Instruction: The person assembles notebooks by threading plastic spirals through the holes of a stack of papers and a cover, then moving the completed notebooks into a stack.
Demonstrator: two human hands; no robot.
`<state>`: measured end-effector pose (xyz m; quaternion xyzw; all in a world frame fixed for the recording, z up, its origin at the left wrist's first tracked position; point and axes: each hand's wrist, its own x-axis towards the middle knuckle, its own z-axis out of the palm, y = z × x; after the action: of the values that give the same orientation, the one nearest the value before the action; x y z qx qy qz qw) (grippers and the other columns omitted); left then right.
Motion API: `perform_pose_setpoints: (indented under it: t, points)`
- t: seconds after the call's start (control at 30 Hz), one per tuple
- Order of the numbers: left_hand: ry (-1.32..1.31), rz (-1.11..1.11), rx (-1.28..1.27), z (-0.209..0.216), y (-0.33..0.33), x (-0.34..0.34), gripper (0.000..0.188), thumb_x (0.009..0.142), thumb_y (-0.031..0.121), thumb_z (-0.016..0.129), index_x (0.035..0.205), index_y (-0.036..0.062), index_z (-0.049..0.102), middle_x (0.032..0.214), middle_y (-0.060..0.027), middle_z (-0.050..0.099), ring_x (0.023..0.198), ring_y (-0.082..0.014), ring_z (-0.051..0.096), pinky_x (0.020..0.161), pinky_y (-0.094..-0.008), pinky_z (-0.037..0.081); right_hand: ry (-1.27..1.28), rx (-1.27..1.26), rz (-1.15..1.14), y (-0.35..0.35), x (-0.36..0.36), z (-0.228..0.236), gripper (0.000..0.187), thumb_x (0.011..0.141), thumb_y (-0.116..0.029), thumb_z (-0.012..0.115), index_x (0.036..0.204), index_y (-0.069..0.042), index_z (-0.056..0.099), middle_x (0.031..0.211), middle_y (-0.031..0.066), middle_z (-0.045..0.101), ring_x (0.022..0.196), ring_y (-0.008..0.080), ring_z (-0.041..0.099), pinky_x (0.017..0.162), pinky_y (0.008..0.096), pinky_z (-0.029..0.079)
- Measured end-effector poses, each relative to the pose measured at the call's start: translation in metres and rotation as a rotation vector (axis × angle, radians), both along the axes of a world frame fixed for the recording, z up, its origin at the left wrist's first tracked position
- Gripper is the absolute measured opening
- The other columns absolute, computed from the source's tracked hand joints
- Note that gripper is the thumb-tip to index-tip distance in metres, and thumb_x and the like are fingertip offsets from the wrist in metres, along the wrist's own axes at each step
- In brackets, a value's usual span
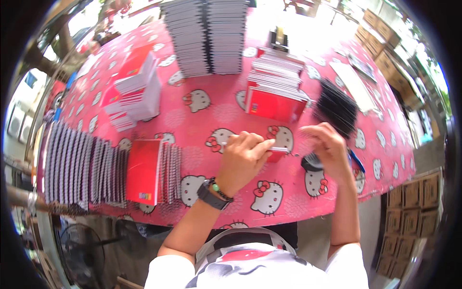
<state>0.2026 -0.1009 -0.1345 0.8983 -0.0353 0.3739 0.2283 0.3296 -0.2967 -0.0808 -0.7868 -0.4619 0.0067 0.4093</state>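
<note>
My left hand (245, 156), wearing a dark watch and beads on its wrist, is closed on a small red notebook (276, 154). The notebook stands nearly edge-on over the middle of the table. To its right my right hand (329, 147) is raised, with its fingers curled in toward the thumb; whatever they may pinch is too small or blurred to name. Just behind that hand lies a pile of thin black binding wires (335, 108). A row of red-covered notebooks (276, 103) stands beyond the left hand.
Spiral-bound notebooks (82, 164) stand in a row at the left, ending in red ones (144, 171). Tall stacks (185, 43) rise at the back, with red booklets (137, 91) left of them. A black round object (312, 163) and blue-handled tool (357, 161) lie near my right wrist.
</note>
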Motion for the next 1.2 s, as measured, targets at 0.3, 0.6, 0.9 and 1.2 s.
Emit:
perform_pose_setpoints:
  t: [0.3, 0.6, 0.9, 1.2]
  points:
    - [0.026, -0.103, -0.008, 0.002, 0.0, 0.006, 0.015, 0.071, 0.018, 0.074, 0.085, 0.0149, 0.071, 0.077, 0.0034, 0.063, 0.074, -0.0154, 0.055, 0.068, -0.0316, 0.039, 0.2, 0.02, -0.067, 0.001, -0.017, -0.025, 0.023, 0.071, 0.002, 0.073, 0.092, -0.006, 0.068, 0.083, 0.0012, 0.056, 0.072, 0.0088, 0.055, 0.062, 0.0233, 0.044]
    - [0.055, -0.123, -0.005, 0.002, 0.003, 0.003, 0.015, 0.072, 0.015, 0.073, 0.088, 0.0143, 0.071, 0.078, 0.0028, 0.064, 0.074, -0.0156, 0.056, 0.069, -0.0316, 0.039, 0.195, -0.042, 0.133, 0.0, -0.018, -0.022, 0.022, 0.073, -0.001, 0.073, 0.093, -0.003, 0.065, 0.082, 0.0068, 0.059, 0.075, 0.0164, 0.059, 0.067, 0.0291, 0.048]
    - [0.118, -0.034, 0.008, 0.013, -0.008, 0.002, 0.024, 0.07, 0.017, 0.076, 0.092, 0.0133, 0.068, 0.085, 0.0016, 0.063, 0.081, -0.0178, 0.056, 0.075, -0.0352, 0.039, 0.119, -0.047, 0.011, -0.004, -0.028, -0.017, 0.013, 0.089, -0.011, 0.058, 0.096, 0.001, 0.057, 0.08, 0.0131, 0.056, 0.075, 0.0265, 0.06, 0.066, 0.0347, 0.048]
    - [0.179, -0.189, 0.072, 0.008, -0.016, 0.004, 0.019, 0.079, 0.027, 0.067, 0.092, 0.0135, 0.063, 0.081, 0.0008, 0.057, 0.081, -0.0187, 0.055, 0.074, -0.034, 0.039, 0.361, -0.148, -0.064, -0.015, -0.023, -0.011, 0.025, 0.089, -0.018, 0.062, 0.108, -0.002, 0.058, 0.087, 0.0153, 0.066, 0.074, 0.0234, 0.064, 0.063, 0.0319, 0.05]
